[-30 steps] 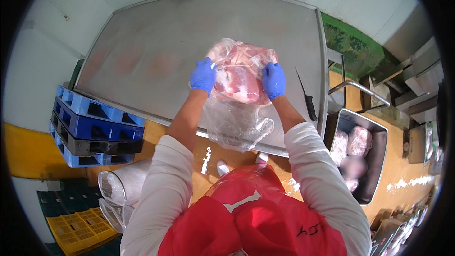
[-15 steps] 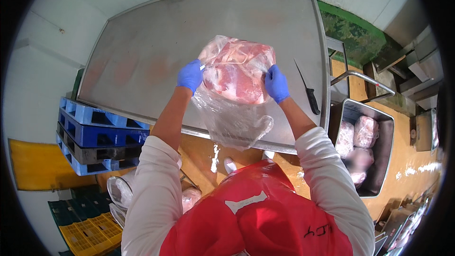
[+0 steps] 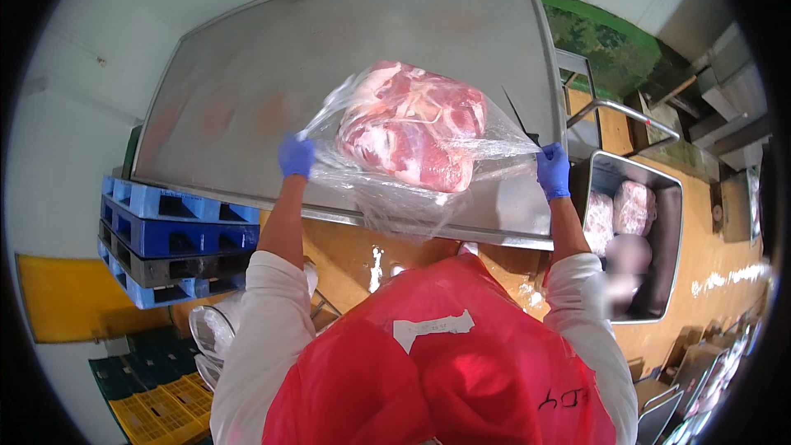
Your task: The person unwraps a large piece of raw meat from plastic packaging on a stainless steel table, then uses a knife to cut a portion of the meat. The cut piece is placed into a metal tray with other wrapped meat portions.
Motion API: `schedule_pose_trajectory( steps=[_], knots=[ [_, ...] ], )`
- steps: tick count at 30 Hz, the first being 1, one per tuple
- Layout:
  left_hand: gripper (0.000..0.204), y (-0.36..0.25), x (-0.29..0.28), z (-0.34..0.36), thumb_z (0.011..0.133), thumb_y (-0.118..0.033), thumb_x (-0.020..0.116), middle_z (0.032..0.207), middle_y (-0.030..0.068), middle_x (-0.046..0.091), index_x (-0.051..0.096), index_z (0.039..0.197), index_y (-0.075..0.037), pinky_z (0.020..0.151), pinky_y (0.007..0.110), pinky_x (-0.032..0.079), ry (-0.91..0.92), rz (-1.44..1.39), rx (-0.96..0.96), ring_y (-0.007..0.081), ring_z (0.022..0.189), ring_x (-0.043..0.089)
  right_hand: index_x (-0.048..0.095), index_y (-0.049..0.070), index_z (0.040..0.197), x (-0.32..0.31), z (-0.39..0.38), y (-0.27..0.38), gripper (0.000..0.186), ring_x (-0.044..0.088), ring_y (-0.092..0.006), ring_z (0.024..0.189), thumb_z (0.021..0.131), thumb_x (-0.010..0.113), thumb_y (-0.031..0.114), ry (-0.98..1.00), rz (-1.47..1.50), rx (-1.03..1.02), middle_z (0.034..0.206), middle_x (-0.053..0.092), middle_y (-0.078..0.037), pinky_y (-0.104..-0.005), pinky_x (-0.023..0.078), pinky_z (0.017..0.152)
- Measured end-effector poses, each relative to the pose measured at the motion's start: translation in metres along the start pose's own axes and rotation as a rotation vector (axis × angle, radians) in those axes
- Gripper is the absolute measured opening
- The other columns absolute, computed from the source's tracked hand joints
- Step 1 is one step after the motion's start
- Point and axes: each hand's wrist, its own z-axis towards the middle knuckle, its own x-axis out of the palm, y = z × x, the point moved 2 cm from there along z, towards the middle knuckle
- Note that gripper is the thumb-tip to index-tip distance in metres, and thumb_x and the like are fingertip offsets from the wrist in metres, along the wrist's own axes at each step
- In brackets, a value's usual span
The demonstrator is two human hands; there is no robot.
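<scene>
A large block of raw meat lies on the steel table, inside a clear plastic bag. Both hands wear blue gloves and pull the bag out sideways, so the film stretches tight across the meat. My left hand is closed on the bag's left part, over the table's near edge. Closed on the right part of the film is my right hand, at the table's right corner. Just beyond that hand lies a knife; its black handle is partly hidden.
Right of the table, a metal tub holds several wrapped meat pieces, beside a cart's tubular handle. Stacked blue and grey pallets stand at the left. Yellow crates sit at the lower left.
My hands have moved apart, left hand to the left and right hand to the right, spreading the bag. The film is now taut and more of the meat shows plainly.
</scene>
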Motion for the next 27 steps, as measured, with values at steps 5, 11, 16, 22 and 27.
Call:
schedule_pose_trajectory(
  steps=[5,11,16,22,27],
  knots=[
    [0.041,0.106,0.015,0.003,0.084,-0.030,0.067,0.101,0.0254,0.069,0.064,0.109,0.003,0.080,0.049,0.053,0.045,-0.067,-0.278,0.0413,0.091,0.067,0.062,0.000,0.085,-0.002,-0.005,-0.006,0.012,0.058,-0.0205,0.063,0.086,0.068,0.010,-0.146,-0.088,-0.025,0.068,0.061,-0.012,-0.0357,0.049,0.065],
    [0.049,0.021,0.049,-0.059,0.093,-0.010,0.066,0.114,-0.0001,0.065,0.050,0.139,-0.011,0.076,0.032,0.053,0.629,-1.190,-0.201,0.0146,0.091,0.064,0.048,0.007,0.137,0.063,-0.036,-0.021,0.066,0.059,-0.0190,0.099,0.086,0.078,0.037,0.185,0.570,0.547,0.119,0.059,-0.008,-0.0354,0.049,0.081],
    [0.053,-0.048,0.101,-0.101,0.092,-0.008,0.068,0.117,0.0009,0.065,0.048,0.141,-0.012,0.078,0.031,0.055,0.651,-1.392,-0.231,0.0165,0.092,0.066,0.041,0.005,0.147,0.142,-0.041,-0.025,0.065,0.060,-0.0217,0.109,0.093,0.068,0.030,0.237,0.513,0.365,0.132,0.057,-0.012,-0.0373,0.050,0.091],
    [0.028,-0.011,0.113,-0.100,0.096,-0.016,0.062,0.103,0.0032,0.069,0.064,0.122,-0.006,0.066,0.031,0.054,0.808,-0.745,-0.104,0.0152,0.080,0.066,0.059,0.007,0.131,0.180,-0.036,0.014,0.036,0.064,-0.0200,0.104,0.099,0.058,0.022,0.451,0.873,0.654,0.120,0.066,-0.009,-0.0355,0.051,0.093],
    [0.028,-0.065,0.096,-0.151,0.097,-0.030,0.059,0.079,-0.0001,0.063,0.068,0.100,-0.003,0.057,0.029,0.045,0.632,-0.991,-0.211,0.0101,0.065,0.056,0.061,0.011,0.128,0.176,-0.037,0.011,0.033,0.065,-0.0183,0.097,0.100,0.057,0.026,0.281,1.056,0.830,0.118,0.066,-0.006,-0.0340,0.055,0.083]
  ],
)
